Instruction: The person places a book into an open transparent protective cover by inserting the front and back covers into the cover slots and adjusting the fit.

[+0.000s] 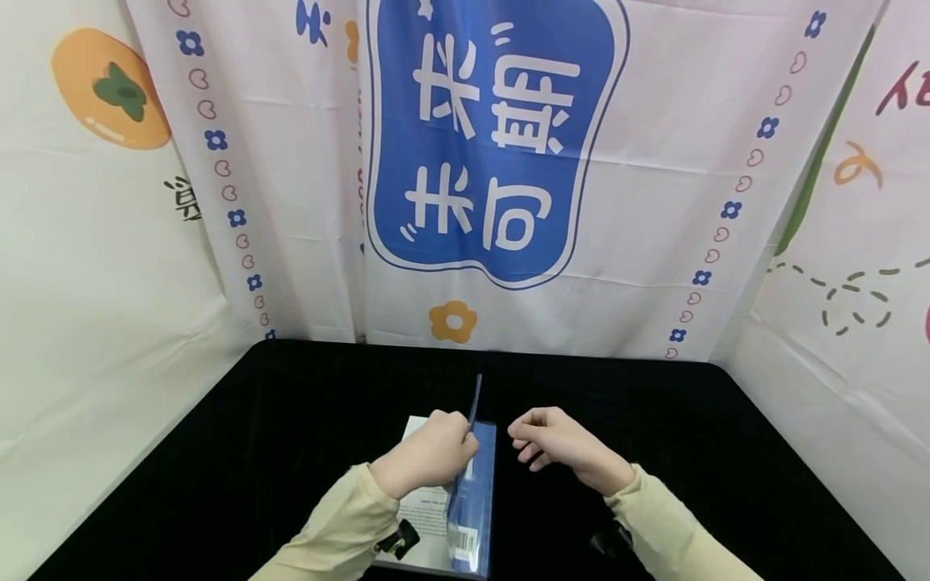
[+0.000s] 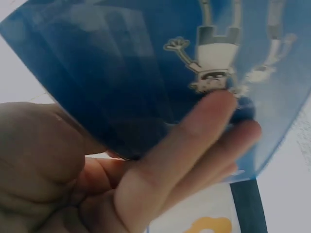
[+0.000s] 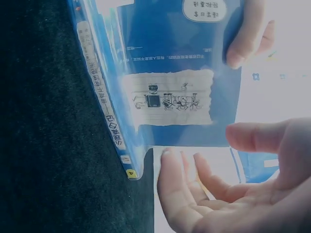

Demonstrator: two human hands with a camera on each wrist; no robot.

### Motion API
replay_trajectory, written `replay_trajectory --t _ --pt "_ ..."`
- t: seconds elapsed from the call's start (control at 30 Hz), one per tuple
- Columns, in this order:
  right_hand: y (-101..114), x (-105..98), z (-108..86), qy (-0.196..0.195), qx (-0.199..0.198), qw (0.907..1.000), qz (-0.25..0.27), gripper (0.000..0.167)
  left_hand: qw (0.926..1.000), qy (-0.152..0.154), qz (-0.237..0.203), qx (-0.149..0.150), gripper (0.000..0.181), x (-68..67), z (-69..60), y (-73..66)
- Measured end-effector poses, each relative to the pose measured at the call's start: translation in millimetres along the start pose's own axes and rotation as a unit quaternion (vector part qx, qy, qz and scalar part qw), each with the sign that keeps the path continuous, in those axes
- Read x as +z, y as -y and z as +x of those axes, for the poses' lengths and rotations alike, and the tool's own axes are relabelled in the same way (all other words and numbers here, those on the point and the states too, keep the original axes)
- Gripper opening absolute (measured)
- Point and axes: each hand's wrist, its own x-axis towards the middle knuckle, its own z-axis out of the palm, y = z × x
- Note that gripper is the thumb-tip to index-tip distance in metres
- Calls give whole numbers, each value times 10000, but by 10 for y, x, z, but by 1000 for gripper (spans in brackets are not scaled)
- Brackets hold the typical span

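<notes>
A blue book [image 1: 483, 476] in a clear plastic cover lies partly opened on the black table. Its raised blue cover [image 2: 121, 73] stands nearly on edge, with cartoon figures printed on it in the left wrist view. My left hand [image 1: 432, 453] grips that cover between thumb and fingers, over a white printed page [image 1: 429, 520]. Just right of the book, my right hand [image 1: 563, 444] hovers with loosely bent fingers and nothing in them. In the right wrist view, thumb and fingers are apart near the corner of the cover [image 3: 170, 53], and the spine faces the table cloth.
Black cloth [image 1: 305, 420] covers the table around the book. A white printed curtain [image 1: 305, 161] hangs behind the far edge, with pale fabric walls [image 1: 835, 363] at both sides. Dark wrist-worn devices [image 1: 398, 539] sit below the sleeves.
</notes>
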Motion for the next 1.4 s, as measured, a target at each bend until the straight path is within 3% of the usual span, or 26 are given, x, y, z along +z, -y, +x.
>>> replay_trajectory --t 0.23,0.73,1.1,1.4 --pt "-23 4 13 327 169 9992 -141 35 10000 -41 -70 12 44 -100 -114 147" --pt "-97 124 43 816 722 9940 20 38 9959 67 -573 -694 36 -174 -236 399" --pt "-122 218 72 759 780 9939 162 34 9903 20 -800 -1139 35 -175 -289 567" --pt "-180 250 103 677 780 9940 361 28 9844 43 -1110 -1367 30 -183 -311 599"
